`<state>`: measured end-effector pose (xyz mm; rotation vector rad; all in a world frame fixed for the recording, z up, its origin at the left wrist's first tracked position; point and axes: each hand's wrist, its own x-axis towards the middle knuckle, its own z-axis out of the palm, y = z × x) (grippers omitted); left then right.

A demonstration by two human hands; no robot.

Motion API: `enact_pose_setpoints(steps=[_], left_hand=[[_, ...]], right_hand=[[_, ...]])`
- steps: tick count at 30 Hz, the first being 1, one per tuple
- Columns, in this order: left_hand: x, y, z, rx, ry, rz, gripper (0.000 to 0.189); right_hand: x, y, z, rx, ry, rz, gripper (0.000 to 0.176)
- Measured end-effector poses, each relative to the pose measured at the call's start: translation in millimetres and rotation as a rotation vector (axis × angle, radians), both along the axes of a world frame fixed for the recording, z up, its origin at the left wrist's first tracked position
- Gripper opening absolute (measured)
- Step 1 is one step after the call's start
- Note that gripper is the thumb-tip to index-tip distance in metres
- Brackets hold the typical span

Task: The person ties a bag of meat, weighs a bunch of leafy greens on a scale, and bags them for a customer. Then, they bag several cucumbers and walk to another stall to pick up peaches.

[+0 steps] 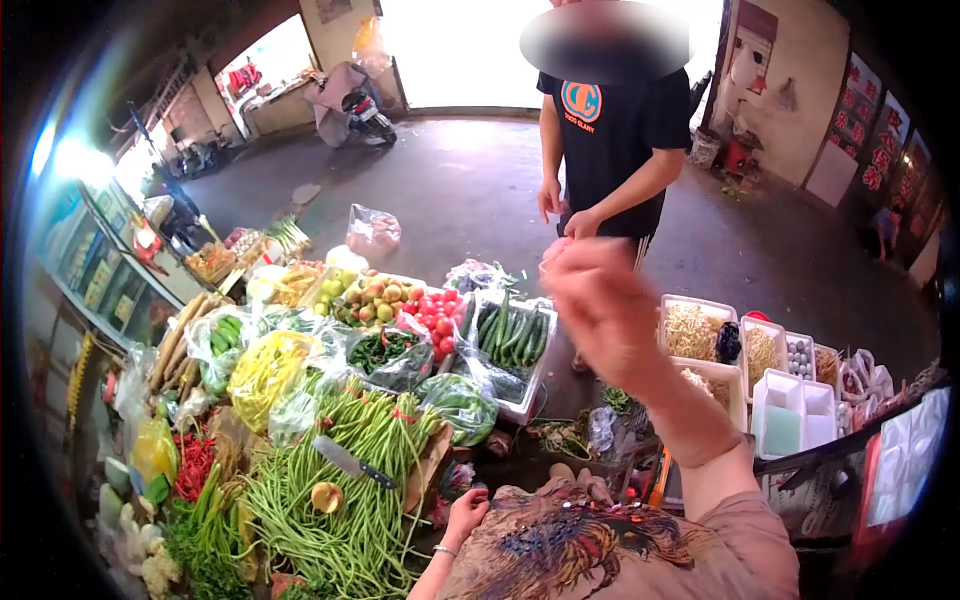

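My right hand (pixel 600 300) is raised in front of me, its fingers curled together. Something pink shows at its fingertips, too blurred to name. Beyond it stands a person in a black T-shirt (pixel 620 130), whose hands are held together at waist height. Low in the view, my left hand (pixel 467 515) has its fingers bent inward beside the long green beans (pixel 330 520); what it holds, if anything, is hidden. A knife (pixel 345 459) with a black handle lies on the beans, near a cut round yellowish piece (pixel 327 497).
Cucumbers (pixel 512 335), tomatoes (pixel 436 318) and bagged vegetables cover the stall ahead and left. White trays of sprouts (pixel 690 330) and white containers (pixel 795 410) stand at the right. A scooter (pixel 368 118) is parked across the floor.
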<state>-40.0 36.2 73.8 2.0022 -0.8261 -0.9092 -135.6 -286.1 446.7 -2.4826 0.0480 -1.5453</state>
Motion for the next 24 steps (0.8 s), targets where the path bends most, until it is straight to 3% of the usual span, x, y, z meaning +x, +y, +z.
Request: enact_pose_setpoints(steps=[3, 4, 7, 10, 12, 13, 15, 16, 18, 19, 20, 22, 24], left_hand=[[6, 22, 4, 0.014, 0.010, -0.019, 0.032], [6, 30, 16, 0.029, 0.045, 0.018, 0.032], [13, 53, 13, 0.070, 0.101, 0.089, 0.032], [18, 84, 0, 0.163, 0.135, 0.114, 0.032], [19, 98, -10, 0.138, 0.129, 0.076, 0.032], [20, 100, -21, 0.143, 0.090, 0.020, 0.033], [19, 91, -18, 0.164, 0.074, -0.051, 0.033], [18, 86, -15, 0.189, 0.056, -0.115, 0.032], [16, 72, -11, 0.181, 0.100, -0.111, 0.030], [19, 65, -23, 0.150, 0.083, -0.175, 0.029], [20, 61, -29, 0.119, 0.067, -0.237, 0.027], [18, 53, -18, 0.086, 0.045, -0.225, 0.024], [16, 54, -19, 0.042, -0.039, -0.199, 0.021]], right_hand=[[1, 16, -144, 0.237, 0.540, 0.109, 0.014], [-24, 23, -207, 0.194, 0.710, 0.011, 0.011], [-130, 62, -355, 0.458, 1.006, -0.116, 0.011], [-243, 114, -424, 0.715, 1.583, -0.134, 0.024], [-284, 137, -394, 0.825, 1.641, 0.123, 0.032], [-297, 139, -401, 0.829, 1.639, 0.115, 0.032], [-318, 150, -409, 1.122, 1.660, -0.007, 0.035], [-318, 149, -410, 1.126, 1.661, -0.009, 0.035], [-304, 142, -388, 1.300, 1.519, -0.205, 0.036], [-309, 142, -413, 1.228, 1.332, -0.327, 0.033], [-305, 143, -407, 1.227, 1.337, -0.328, 0.033], [-285, 141, -387, 1.439, 1.067, -0.377, 0.030], [-288, 138, -410, 1.458, 1.046, -0.333, 0.028]])
